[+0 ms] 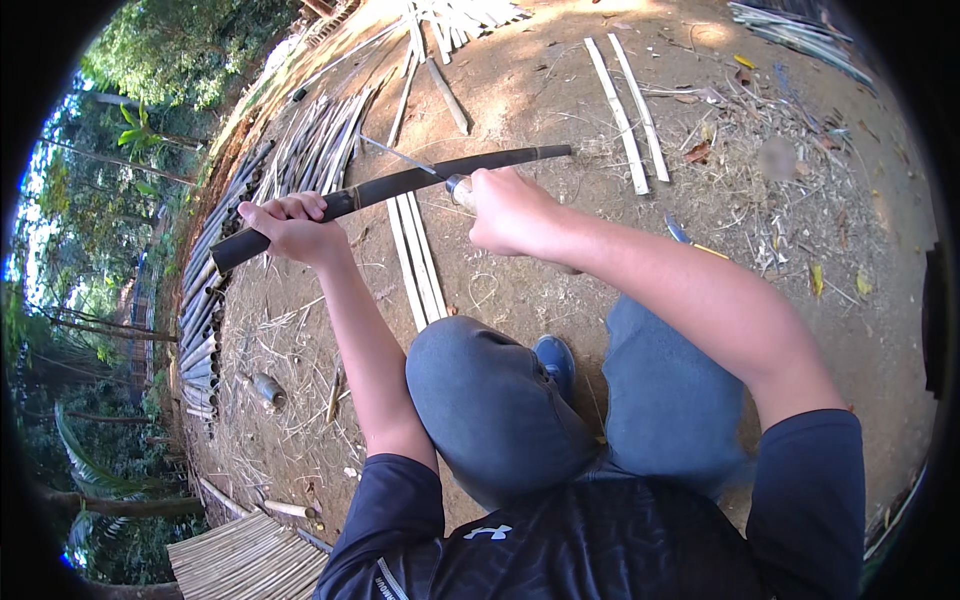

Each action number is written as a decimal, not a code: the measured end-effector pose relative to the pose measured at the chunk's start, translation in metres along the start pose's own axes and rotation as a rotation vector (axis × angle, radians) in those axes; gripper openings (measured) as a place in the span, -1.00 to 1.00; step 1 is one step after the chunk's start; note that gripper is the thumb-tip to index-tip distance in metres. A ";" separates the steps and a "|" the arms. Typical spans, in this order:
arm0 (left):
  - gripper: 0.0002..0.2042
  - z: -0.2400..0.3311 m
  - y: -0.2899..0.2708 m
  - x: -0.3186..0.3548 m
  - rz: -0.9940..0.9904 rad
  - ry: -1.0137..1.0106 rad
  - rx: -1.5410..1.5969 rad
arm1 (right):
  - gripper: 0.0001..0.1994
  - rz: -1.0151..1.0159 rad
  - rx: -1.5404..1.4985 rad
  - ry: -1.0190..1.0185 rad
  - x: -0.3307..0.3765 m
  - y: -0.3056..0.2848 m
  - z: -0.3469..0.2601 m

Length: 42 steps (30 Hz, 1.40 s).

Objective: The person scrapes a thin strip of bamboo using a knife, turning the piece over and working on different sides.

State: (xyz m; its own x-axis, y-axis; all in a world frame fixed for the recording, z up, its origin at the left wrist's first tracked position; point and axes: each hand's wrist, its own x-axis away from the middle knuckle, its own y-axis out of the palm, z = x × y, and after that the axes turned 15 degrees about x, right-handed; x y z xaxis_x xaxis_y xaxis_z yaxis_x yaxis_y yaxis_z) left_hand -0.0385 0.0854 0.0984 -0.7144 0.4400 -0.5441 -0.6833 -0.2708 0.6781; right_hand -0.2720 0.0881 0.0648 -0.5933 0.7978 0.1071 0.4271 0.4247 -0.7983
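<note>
A dark bamboo pole (400, 183) slants across in front of me, its near end at the left and its thinner end pointing right. My left hand (293, 228) is closed round it near the thicker end. My right hand (512, 208) grips a long-bladed knife (462, 192) by its pale handle, which has a dark collar. The thin blade reaches up and left across the pole, beyond its far side. Whether the edge bites into the bamboo I cannot tell. Pale split bamboo strips (418, 270) lie on the ground below the pole.
Stacked bamboo poles (205, 330) line the left side. Two pale strips (625, 120) lie ahead to the right, near dry shavings (745, 200). A blue-and-yellow object (690, 236) and a dark bottle (268, 389) rest on the dirt. A slatted bamboo surface (240, 560) stands at lower left.
</note>
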 end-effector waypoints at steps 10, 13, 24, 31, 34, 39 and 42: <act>-0.49 0.004 -0.008 -0.007 -0.016 0.014 0.044 | -0.64 0.034 0.146 -0.014 -0.010 0.010 0.021; -0.48 0.000 -0.008 -0.011 0.031 -0.027 0.080 | -0.62 -0.024 0.105 0.017 -0.010 0.009 0.023; -0.49 0.000 -0.010 -0.008 0.173 -0.004 -0.001 | -0.68 -0.023 0.251 0.232 -0.065 0.023 0.100; -0.49 0.002 -0.015 -0.008 0.047 0.018 0.009 | -0.61 -0.024 0.128 0.160 -0.066 0.028 0.101; -0.49 0.000 -0.004 -0.007 0.125 0.072 -0.040 | -0.69 0.017 0.051 -0.016 -0.051 0.037 0.067; -0.49 0.000 -0.016 -0.008 0.117 0.054 -0.019 | -0.67 0.058 0.007 -0.070 -0.074 0.061 0.099; -0.48 -0.004 -0.014 -0.011 0.170 0.039 -0.008 | -0.64 0.045 0.063 0.162 -0.105 0.082 0.167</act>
State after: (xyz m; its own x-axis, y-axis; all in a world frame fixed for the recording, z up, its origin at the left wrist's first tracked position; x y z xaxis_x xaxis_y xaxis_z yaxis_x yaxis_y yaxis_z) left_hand -0.0211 0.0806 0.0928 -0.8251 0.3537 -0.4406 -0.5530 -0.3458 0.7580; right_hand -0.2888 -0.0327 -0.1109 -0.4552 0.8758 0.1605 0.4038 0.3637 -0.8394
